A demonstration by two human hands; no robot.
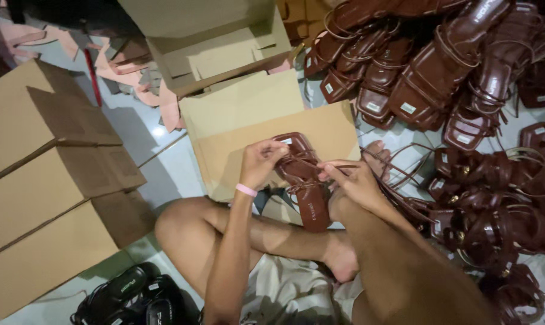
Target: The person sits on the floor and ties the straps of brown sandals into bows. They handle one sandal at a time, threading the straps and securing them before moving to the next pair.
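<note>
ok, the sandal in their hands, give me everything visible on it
The brown sandal is flat, glossy like leather, with a square toe, thin straps and a pale sticker near the toe end. It is held sole-down, insole facing the camera, above the crossed legs and a flat cardboard sheet. The left hand grips its upper edge near the toe; the right hand pinches a strap on its right side. Printed marking on the insole heel. Long loose laces trail off to the right.
</note>
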